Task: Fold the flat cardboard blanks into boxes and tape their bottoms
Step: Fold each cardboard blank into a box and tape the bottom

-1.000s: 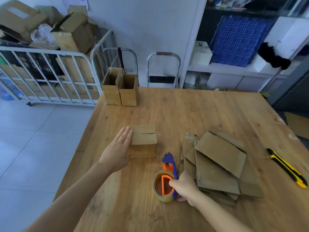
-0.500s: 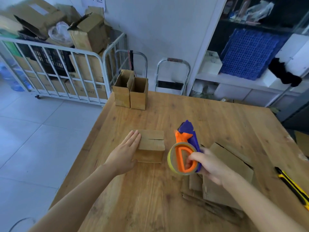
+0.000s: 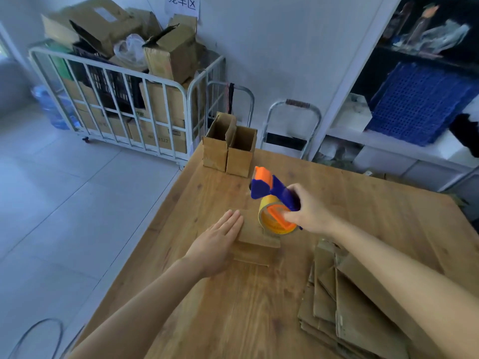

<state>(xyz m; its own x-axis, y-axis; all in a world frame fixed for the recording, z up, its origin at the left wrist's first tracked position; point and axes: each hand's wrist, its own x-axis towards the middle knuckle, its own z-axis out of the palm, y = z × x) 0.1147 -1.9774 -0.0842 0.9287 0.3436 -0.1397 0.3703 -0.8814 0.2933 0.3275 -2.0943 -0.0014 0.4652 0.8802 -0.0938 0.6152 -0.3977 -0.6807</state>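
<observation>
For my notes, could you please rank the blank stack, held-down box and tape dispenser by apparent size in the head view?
Largest: blank stack, though nearest.
Box and tape dispenser look alike: unranked.

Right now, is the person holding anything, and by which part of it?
The right hand grips the tape dispenser by its blue handle. The left hand holds nothing; it rests flat on the box.
</observation>
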